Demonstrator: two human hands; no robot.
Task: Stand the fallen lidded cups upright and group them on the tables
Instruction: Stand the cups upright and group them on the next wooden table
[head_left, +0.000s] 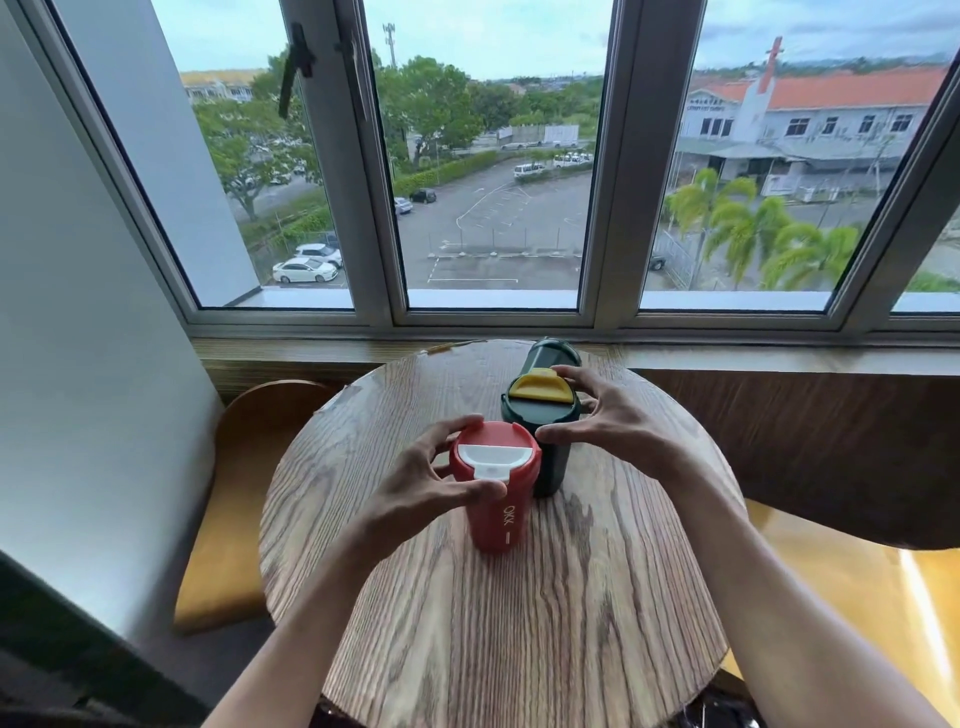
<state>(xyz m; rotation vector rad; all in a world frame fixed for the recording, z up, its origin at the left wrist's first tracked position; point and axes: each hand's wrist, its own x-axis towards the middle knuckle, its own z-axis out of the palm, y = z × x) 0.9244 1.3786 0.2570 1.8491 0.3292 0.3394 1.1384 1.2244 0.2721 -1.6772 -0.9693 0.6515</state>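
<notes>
Red plastic sits in the left hand (415, 480): its thumb and fingers close around the rim of the red cup (496, 488), which stands upright on the round wooden worktop (519, 623), white flap on its lid facing up. The right hand (608, 421) is spread wide around the lid of the green cup (540, 415), thumb near its side and fingers curled past the far edge of its yellow flap; whether the fingers press the cup cannot be told. The green cup stands upright too, just behind and to the right of the red one, the two touching or nearly so. A third dark green cup (553, 353) lies at the worktop's far edge, just behind the pair. Both bare forearms reach in from the near edge. Yellow cushioned seats (223, 545) flank the worktop, and a wide window (493, 156) behind it looks over a car park and trees.
</notes>
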